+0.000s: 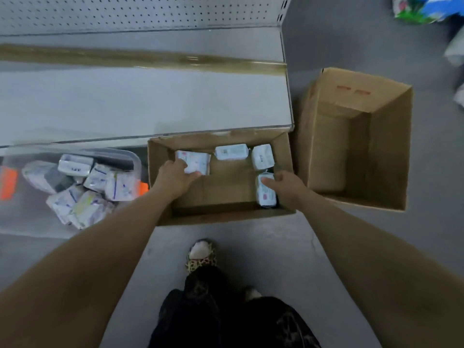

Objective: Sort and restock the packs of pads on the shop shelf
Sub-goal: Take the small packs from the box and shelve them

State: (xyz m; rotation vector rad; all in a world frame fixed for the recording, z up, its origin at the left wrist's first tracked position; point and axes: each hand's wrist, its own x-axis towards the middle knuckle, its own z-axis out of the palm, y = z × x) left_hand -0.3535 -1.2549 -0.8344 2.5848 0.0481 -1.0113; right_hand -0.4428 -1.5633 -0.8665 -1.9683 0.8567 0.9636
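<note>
Left of frame: clear bin [130, 156] is sitting on the floor below the shelf [150, 101], holding a loose heap of binned packs [82, 189]. The shelf surface in view is carrying no packs.

Centre: middle carton [226, 213] is standing against the shelf base with four packs spread along its floor. Left hand [173, 177] is reaching in and curling its fingers over the near edge of the far-left pack [194, 160]; grip looks closed round it. Two more are lying untouched along the far wall: the far-middle pack [231, 151] and the far-right pack [262, 156].

Right hand [288, 187] is resting on the near-right pack [266, 194], which is standing against the carton's right wall. One digit is lying across its top; the other fingers are hidden, so I cannot tell whether the grip is closed.

Right of frame: side carton [386, 146] is standing open with nothing visible inside.

Judgement: picking step, emptying the middle carton, two packs at once. Next move is calling for both grips secured, a clean lift over the carton walls, then sorting by type onto the shelf.
</note>
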